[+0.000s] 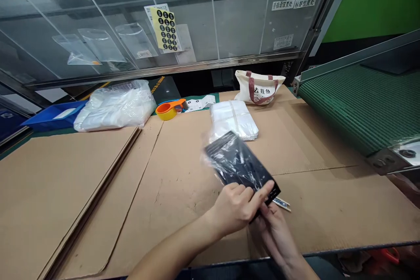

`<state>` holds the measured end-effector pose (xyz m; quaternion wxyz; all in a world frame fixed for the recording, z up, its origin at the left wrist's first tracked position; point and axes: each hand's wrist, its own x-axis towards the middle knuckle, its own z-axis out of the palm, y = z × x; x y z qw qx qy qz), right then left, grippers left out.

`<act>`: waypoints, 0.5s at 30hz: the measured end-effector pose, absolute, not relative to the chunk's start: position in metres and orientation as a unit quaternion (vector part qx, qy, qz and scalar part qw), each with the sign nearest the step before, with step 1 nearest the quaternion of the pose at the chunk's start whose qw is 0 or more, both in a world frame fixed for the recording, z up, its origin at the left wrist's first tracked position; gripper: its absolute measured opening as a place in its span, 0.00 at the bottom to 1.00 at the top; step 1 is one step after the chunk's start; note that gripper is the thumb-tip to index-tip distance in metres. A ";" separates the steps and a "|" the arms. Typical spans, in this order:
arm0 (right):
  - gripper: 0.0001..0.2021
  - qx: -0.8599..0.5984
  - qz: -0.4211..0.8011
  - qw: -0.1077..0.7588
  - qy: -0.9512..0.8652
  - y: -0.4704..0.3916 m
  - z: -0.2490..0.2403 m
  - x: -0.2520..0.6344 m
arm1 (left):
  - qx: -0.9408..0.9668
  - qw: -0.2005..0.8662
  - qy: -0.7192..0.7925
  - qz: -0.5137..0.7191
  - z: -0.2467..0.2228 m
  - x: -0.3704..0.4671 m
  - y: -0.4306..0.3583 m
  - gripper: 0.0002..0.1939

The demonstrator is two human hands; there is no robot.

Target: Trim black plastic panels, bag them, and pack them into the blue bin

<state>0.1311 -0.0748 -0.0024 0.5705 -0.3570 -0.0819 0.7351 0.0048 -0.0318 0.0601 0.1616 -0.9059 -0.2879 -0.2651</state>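
Your big table [328,205] is covered with flat brown cardboard. On your right, the green belt [357,105] reaches over its edge. On your left lies a pile of cardboard sheets [62,175]. Behind that pile sits a fat bundle of clear plastic [114,105], just beside a blue tray [49,117]. The black pack [239,162], flat and wrapped in shiny clear plastic, is up in front of you, tilted, with its far end toward the middle of the table. Your left hand [238,203] is on top of its near end, with most fingers folded and the pointing finger stretched across it; I cannot tell if that hand is gripping. Your right hand [272,227] comes from below and pinches the near edge. At the back of the table stands a cream cloth bag [259,89] with dark red handles. Near it is a neat stack of clear bags [234,120]. Farther left sits an orange and yellow tape holder [170,108]. A thin tool [282,204] lies by your right hand.
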 end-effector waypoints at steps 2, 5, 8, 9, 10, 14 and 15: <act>0.17 -0.358 0.698 0.619 -0.038 -0.071 -0.003 0.132 | -0.919 0.133 -0.269 -0.257 0.058 0.007 -0.041 0.20; 0.18 -0.380 0.651 0.656 -0.039 -0.072 -0.004 0.131 | -0.924 0.109 -0.258 -0.260 0.050 0.009 -0.054 0.21; 0.15 -0.399 0.629 0.658 -0.114 -0.076 -0.003 0.131 | -0.903 0.085 -0.293 -0.301 0.040 0.009 -0.065 0.24; 0.14 -0.407 0.623 0.649 -0.161 -0.077 -0.003 0.132 | -0.886 0.061 -0.323 -0.327 0.038 0.008 -0.068 0.27; 0.12 -0.419 0.609 0.636 -0.221 -0.078 -0.002 0.133 | -0.865 0.023 -0.357 -0.353 0.036 0.006 -0.071 0.31; 0.16 -0.411 0.433 0.562 -0.572 -0.072 0.001 0.139 | -0.745 -0.286 -0.444 -0.408 0.029 0.001 -0.083 0.41; 0.18 -0.389 0.359 0.540 -0.655 -0.069 0.002 0.138 | -0.686 -0.375 -0.455 -0.427 0.026 0.001 -0.085 0.38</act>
